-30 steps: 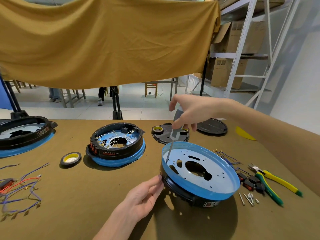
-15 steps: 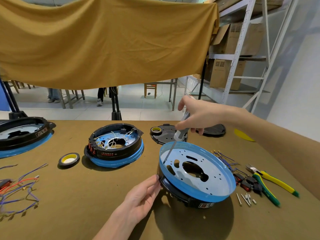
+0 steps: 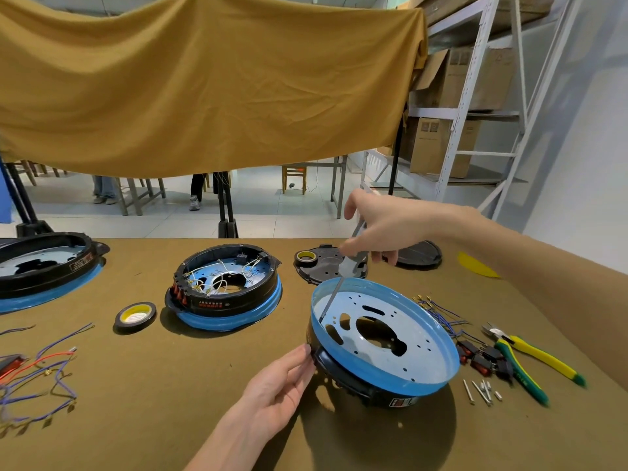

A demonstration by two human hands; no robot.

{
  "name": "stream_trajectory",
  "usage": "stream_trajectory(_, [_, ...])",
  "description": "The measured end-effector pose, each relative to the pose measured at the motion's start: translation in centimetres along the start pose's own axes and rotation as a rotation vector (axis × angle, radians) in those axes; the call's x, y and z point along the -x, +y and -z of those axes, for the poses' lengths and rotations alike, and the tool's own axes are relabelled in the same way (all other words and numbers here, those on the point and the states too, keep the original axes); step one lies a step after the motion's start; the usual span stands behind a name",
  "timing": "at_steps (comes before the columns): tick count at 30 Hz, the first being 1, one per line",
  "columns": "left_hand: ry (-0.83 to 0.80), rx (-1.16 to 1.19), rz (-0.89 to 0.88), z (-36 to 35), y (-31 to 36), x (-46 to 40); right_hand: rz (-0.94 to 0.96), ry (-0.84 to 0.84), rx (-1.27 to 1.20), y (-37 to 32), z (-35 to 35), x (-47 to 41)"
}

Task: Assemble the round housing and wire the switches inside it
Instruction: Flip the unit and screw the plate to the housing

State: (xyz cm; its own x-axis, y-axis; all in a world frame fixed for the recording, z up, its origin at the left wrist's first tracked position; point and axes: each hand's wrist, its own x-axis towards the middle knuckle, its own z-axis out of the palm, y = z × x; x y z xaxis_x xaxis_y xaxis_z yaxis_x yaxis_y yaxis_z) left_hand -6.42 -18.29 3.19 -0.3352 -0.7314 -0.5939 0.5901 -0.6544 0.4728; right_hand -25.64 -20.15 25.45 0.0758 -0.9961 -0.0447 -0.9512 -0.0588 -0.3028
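The housing point(image 3: 384, 338) stands tilted on the table point(image 3: 170, 402), in front of the person and a little to the right – its blue rim is up and its perforated plate faces the camera. The right hand point(image 3: 377, 229) grasps a screwdriver point(image 3: 339, 283) by the handle from above; the thin shaft goes down inside the housing, and the tip is at the plate near the left wall. The left hand point(image 3: 282, 389) rests with nearly straight fingers against the black lower edge of the housing on its left side, so it supports and does not clench.

Just beside the housing on the right lie switches point(image 3: 482, 358) with blue wires, a few screws point(image 3: 481, 390) and pliers point(image 3: 530, 362) with yellow-green handles. A second housing point(image 3: 226, 290), already with white wires inside, stands further back on the left, and a tape roll point(image 3: 136, 316) lies near it. A third one point(image 3: 44, 263) is at the left edge. Loose wires point(image 3: 37, 372) lie at the near left. Behind the screwdriver there is a black cover point(image 3: 326, 263) with another tape roll point(image 3: 306, 256) on it – and a yellow cloth point(image 3: 204, 79) hangs above the far side of the table.
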Motion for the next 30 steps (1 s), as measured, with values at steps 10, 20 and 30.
stream_trajectory(10, [0.004,-0.026,-0.008,0.0,-0.02,0.23,0.036,-0.063,-0.038,-0.14,0.7,-0.17])
stream_trajectory(20, [0.019,-0.021,-0.007,-0.08,0.08,0.38,0.087,-0.007,0.015,-0.29,0.24,-0.27])
stream_trajectory(30, [0.021,-0.029,-0.009,-0.31,0.03,0.69,0.115,-0.001,0.013,-0.17,-0.08,-0.56])
